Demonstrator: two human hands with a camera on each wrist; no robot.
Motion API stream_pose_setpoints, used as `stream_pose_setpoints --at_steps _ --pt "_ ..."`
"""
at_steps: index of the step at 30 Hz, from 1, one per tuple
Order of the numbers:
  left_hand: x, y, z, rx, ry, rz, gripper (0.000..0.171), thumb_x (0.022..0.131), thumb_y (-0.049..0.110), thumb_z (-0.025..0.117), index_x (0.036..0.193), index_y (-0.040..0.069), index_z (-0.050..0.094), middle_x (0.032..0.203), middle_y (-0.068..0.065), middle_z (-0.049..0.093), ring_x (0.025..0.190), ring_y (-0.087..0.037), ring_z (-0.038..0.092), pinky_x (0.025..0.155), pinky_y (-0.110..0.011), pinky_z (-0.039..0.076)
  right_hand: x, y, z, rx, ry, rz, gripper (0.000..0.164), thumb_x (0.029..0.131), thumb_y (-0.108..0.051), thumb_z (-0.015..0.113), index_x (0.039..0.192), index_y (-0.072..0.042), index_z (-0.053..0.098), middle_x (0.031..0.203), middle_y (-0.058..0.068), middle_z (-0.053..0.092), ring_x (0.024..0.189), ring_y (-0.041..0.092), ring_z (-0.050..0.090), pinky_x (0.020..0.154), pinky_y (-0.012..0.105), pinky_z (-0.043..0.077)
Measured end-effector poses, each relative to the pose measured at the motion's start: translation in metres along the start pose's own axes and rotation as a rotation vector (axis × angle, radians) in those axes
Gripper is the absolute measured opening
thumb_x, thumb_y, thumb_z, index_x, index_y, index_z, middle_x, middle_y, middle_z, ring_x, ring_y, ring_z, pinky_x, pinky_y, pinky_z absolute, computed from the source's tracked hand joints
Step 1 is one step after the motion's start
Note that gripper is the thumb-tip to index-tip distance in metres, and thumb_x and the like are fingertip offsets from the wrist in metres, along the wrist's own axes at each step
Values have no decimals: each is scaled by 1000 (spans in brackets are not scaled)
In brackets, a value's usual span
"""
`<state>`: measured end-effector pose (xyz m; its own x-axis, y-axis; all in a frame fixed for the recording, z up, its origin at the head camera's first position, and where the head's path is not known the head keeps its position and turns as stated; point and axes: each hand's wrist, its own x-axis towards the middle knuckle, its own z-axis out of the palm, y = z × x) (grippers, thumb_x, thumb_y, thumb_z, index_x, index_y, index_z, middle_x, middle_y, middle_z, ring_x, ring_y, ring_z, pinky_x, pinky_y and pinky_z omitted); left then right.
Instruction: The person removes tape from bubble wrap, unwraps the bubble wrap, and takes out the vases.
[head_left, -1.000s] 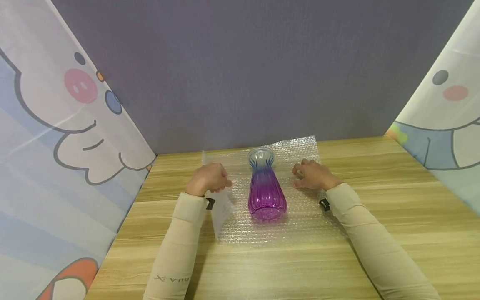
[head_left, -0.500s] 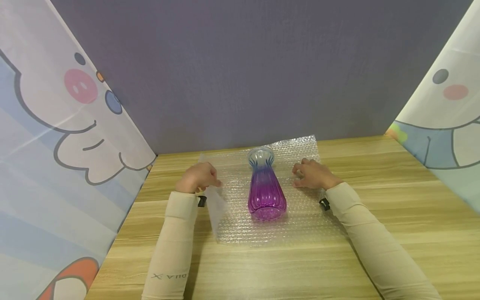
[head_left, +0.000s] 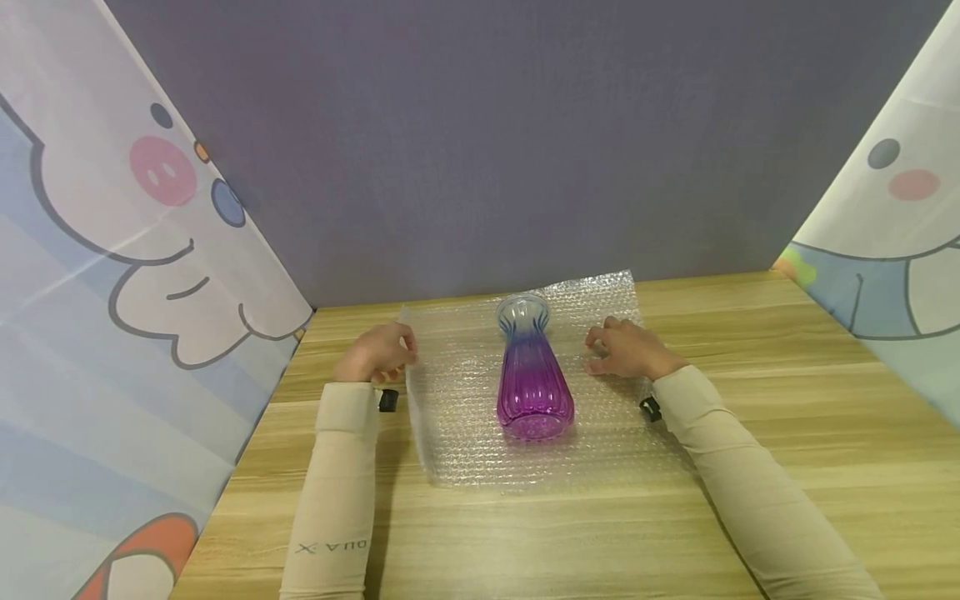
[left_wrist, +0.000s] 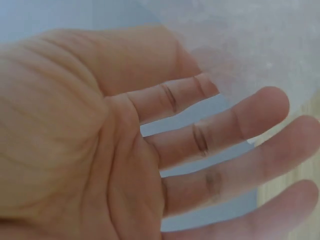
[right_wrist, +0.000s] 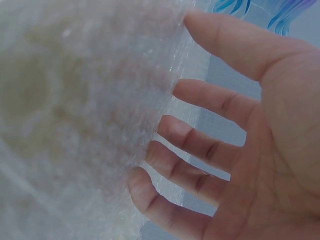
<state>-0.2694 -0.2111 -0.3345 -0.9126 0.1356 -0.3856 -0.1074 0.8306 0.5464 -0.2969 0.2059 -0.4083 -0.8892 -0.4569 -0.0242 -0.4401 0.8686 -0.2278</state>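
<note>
A glass vase, clear at the mouth, blue at the neck and purple below, lies on its side on a sheet of bubble wrap. My left hand pinches the sheet's left edge between thumb and index finger; the left wrist view has the film covering the thumb tip, the other fingers loosely extended. On the right part of the sheet, my right hand rests with spread fingers. In the right wrist view, its fingertips touch the bubble wrap.
The wooden tabletop carries the sheet near a grey back panel. Cartoon-printed cloths hang at the left and right. Dark wrist cameras sit at both cuffs.
My left hand has moved left, drawing the folded left edge of the bubble wrap outward so it lies flatter. The right hand and the vase have stayed in place.
</note>
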Motion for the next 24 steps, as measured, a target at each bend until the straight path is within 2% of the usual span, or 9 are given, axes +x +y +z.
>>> stream_pose_setpoints --at_steps 7,16,24 --pt "1 -11 -7 5 -15 -15 17 98 12 64 112 4 60 81 -8 56 62 -16 52 51 -26 41 0 0 0 0 12 -3 46 86 -40 79 121 -12 68 104 10 62 95 31 60 74 49 56" --pt "3 -26 -14 2 -29 -5 14 92 9 70 103 7 63 78 -6 60 68 -16 57 53 -26 44 0 0 0 -5 4 5 47 87 -41 78 122 -12 68 105 10 62 98 33 60 77 52 57" --pt "2 -39 -20 0 -54 -8 18 89 8 72 105 5 63 77 -5 62 72 -16 59 55 -26 46 0 -1 -1 -6 0 14 47 87 -41 78 122 -12 68 105 10 61 99 34 60 75 53 57"
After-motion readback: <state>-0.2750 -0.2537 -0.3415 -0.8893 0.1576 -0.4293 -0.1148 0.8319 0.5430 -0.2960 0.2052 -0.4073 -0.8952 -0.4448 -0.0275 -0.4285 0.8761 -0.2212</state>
